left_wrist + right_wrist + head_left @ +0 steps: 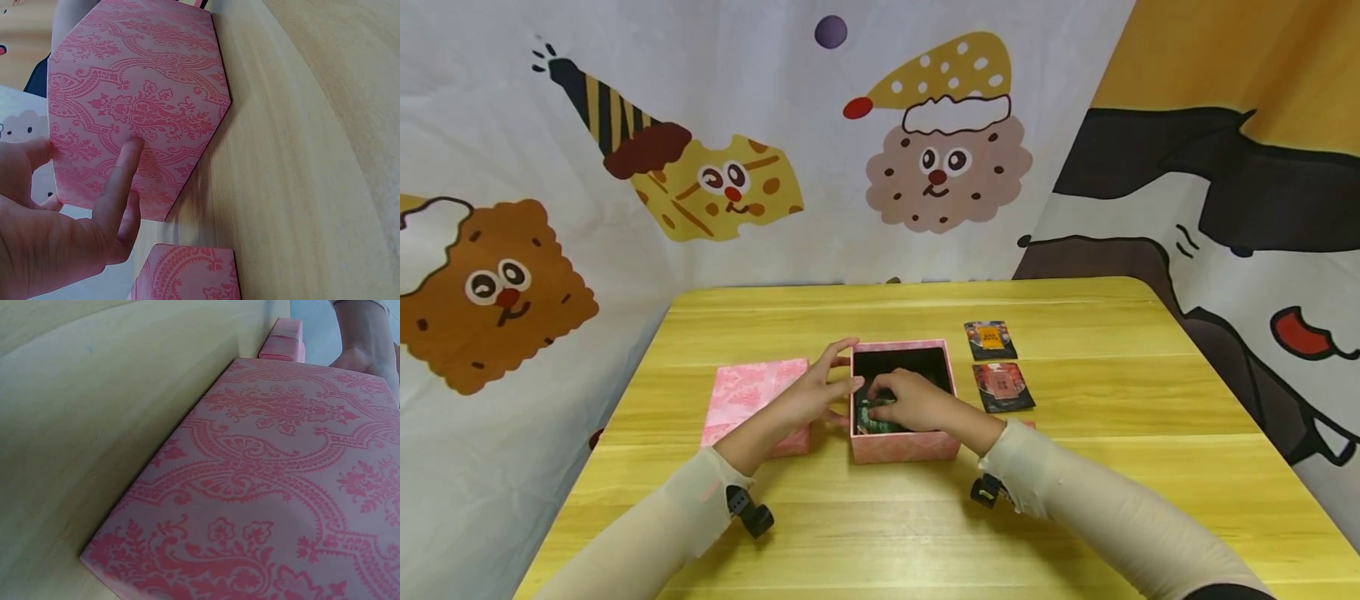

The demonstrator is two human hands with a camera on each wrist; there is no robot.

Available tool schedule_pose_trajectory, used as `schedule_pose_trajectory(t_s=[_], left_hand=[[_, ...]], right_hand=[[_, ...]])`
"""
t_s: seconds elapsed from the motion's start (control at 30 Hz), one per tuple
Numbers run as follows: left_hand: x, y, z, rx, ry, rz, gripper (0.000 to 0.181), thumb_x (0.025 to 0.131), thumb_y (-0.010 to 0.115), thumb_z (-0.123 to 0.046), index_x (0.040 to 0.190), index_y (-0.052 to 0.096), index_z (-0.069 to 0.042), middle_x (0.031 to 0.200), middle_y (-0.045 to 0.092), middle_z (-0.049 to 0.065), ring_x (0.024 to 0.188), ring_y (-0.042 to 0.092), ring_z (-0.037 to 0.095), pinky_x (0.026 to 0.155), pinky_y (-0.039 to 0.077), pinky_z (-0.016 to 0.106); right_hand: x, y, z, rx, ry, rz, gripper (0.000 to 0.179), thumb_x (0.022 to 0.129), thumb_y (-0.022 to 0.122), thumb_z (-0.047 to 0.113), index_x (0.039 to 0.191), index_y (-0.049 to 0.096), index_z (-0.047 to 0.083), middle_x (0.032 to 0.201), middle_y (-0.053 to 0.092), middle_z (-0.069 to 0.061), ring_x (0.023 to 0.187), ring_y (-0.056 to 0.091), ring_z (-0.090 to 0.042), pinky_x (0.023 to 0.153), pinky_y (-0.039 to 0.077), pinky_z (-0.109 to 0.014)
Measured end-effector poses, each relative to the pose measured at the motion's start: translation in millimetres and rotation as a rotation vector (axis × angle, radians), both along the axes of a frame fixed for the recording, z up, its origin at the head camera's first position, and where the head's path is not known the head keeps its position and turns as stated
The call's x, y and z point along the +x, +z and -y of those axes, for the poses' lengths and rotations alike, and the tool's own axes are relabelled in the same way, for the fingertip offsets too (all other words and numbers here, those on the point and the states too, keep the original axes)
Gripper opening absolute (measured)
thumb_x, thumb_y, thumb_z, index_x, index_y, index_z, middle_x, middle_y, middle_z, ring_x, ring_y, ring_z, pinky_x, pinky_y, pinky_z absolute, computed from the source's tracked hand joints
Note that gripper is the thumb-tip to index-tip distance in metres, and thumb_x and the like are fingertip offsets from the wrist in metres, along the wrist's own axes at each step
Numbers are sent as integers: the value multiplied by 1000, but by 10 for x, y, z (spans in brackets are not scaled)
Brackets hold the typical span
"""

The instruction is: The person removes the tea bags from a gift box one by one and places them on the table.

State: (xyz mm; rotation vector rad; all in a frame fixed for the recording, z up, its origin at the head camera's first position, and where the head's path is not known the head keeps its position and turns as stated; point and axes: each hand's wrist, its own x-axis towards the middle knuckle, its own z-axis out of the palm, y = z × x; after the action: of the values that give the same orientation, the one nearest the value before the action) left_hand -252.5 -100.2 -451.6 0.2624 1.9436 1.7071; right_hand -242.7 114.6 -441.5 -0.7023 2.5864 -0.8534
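An uncovered pink patterned box (905, 450) with a black inside stands in the middle of the table. My left hand (808, 396) is at its left side, fingers spread. In the left wrist view, a fingertip of the left hand (69, 231) rests on the patterned wall and other fingertips are at the rim. My right hand (913, 400) reaches into the box with bent fingers, right at a green patterned packet (874, 423). I cannot tell whether it pinches the packet. The right wrist view shows only the box's outer wall (250, 481); the right hand is hidden there.
The pink lid (741, 396) with a ribbon band lies left of the box. Right of the box lie a dark packet with an orange label (990, 339) and another with a red label (1002, 386). A reddish edge (1028, 425) shows beyond the right forearm. A cartoon-print cloth (842, 208) hangs behind.
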Motion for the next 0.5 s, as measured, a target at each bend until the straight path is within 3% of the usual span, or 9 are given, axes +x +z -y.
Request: schedule_pose_trajectory(t_s=[0.5], left_hand=[[-2,-6,13,-2,-9,10,71,106,60,-23,164,19,-31,163,19,20,126,56,49,75,64,48]], right_hand=[[35,-16,6,7,-70,-67,17,92,78,19,107,73,10,110,65,-8,107,60,-25,95,52,-49]])
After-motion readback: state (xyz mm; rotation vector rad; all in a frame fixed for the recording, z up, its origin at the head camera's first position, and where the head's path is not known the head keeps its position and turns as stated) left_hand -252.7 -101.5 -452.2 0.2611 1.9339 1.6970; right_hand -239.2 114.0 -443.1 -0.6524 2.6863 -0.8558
